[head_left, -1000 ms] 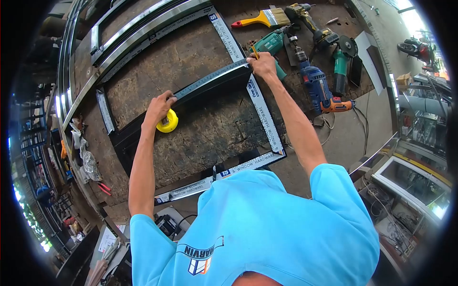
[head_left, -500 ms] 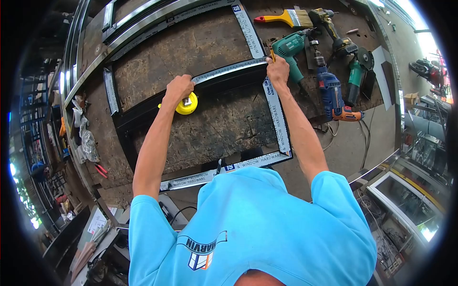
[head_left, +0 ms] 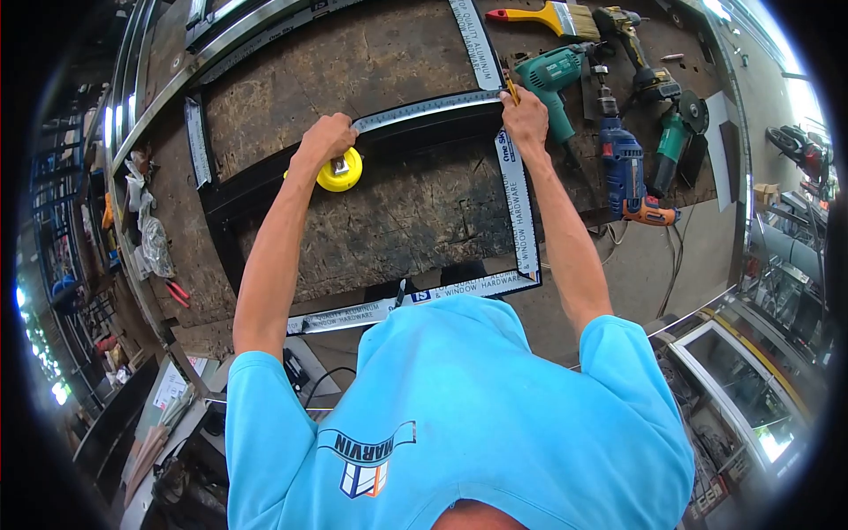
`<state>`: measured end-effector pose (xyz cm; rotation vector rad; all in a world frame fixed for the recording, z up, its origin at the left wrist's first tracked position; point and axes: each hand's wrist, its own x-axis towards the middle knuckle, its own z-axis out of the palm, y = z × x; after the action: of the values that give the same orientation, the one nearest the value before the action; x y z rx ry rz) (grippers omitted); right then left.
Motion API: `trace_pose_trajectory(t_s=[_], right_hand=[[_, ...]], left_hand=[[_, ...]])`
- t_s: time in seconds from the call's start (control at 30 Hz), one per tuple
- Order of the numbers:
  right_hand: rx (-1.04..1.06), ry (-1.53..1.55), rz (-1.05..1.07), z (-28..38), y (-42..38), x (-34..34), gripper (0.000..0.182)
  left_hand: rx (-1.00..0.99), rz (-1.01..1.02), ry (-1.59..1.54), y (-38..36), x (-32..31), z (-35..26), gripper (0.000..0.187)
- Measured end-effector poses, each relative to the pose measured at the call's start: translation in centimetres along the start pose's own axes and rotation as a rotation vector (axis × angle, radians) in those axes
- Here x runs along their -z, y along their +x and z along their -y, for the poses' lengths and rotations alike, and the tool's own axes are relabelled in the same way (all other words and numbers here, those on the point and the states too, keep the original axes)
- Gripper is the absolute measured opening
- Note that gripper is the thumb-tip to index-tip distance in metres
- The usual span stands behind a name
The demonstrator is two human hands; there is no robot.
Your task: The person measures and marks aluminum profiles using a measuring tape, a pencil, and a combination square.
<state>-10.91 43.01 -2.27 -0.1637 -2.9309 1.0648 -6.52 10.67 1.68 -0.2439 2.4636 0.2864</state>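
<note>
My left hand (head_left: 328,140) is closed at the middle bar of a black aluminum frame (head_left: 446,132), over a yellow tape measure (head_left: 341,170). A silver strip with graduated marks (head_left: 428,112) runs along the bar from this hand to the right one; where it joins the case is hidden. At the bar's right end, my right hand (head_left: 526,119) pinches a yellow pencil (head_left: 512,89), its tip upward by the corner joint. Printed protective film (head_left: 521,208) covers the frame's right side, and more runs along its near edge.
Right of the frame lie a paintbrush (head_left: 565,19), a green drill (head_left: 552,75), a cordless drill (head_left: 649,75), a blue drill (head_left: 623,168) and an angle grinder (head_left: 669,146). Red-handled pliers (head_left: 177,292) and crumpled plastic (head_left: 155,246) are at left. A metal rail (head_left: 212,71) crosses the far left.
The whole view has shifted slightly, with the bench items higher in the picture. Both hands keep their places along the bar, and the pencil stays in the right hand.
</note>
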Motion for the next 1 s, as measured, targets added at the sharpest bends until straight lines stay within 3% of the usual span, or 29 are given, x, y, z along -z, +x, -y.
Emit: trace_pose_trajectory(t_s=[0.13,0.17,0.2,0.27,0.3,0.37,0.4,0.47,0.5,0.63,0.77,1.0], right_hand=[[-0.065,0.152,-0.032,1.2,0.8,2.0,0.037],[-0.265,0.443,0.056,2.1,0.9,2.9,0.046],[-0.270,0.443,0.062,2.2,1.4,3.2,0.046],[-0.061,0.661,0.364,1.6,2.1,3.5,0.047],[-0.069,0.661,0.367,2.0,2.0,3.4,0.047],[-0.114,0.698,0.573,3.3,1.5,2.5,0.047],[-0.117,0.697,0.578,3.1,1.6,1.5,0.047],[0.181,0.729,0.529,2.4,1.9,-0.9,0.048],[0.260,0.654,0.461,2.4,1.8,-0.9,0.038],[0.186,0.701,0.519,2.0,1.6,-1.6,0.024],[0.182,0.651,0.531,1.5,1.6,-2.0,0.024],[0.422,0.355,0.430,2.3,0.6,-1.7,0.021]], left_hand=[[-0.016,0.022,-0.020,0.1,0.4,0.0,0.033],[-0.006,0.036,-0.031,0.1,0.6,-0.1,0.033],[0.004,0.052,-0.042,0.2,0.4,-0.1,0.033],[-0.013,0.054,-0.033,0.5,0.4,0.3,0.034],[-0.036,0.046,-0.024,0.7,0.3,0.4,0.034],[-0.036,0.053,-0.041,0.2,0.5,0.1,0.034],[-0.036,0.052,-0.059,0.1,0.7,0.1,0.034],[-0.040,0.049,-0.061,0.0,0.6,0.1,0.034],[-0.047,0.046,-0.059,-0.1,0.7,0.1,0.034],[-0.033,0.042,-0.084,-0.1,0.7,0.0,0.033],[-0.065,0.023,-0.093,0.2,0.2,0.7,0.033],[-0.012,0.069,-0.097,0.0,0.9,0.1,0.033]])
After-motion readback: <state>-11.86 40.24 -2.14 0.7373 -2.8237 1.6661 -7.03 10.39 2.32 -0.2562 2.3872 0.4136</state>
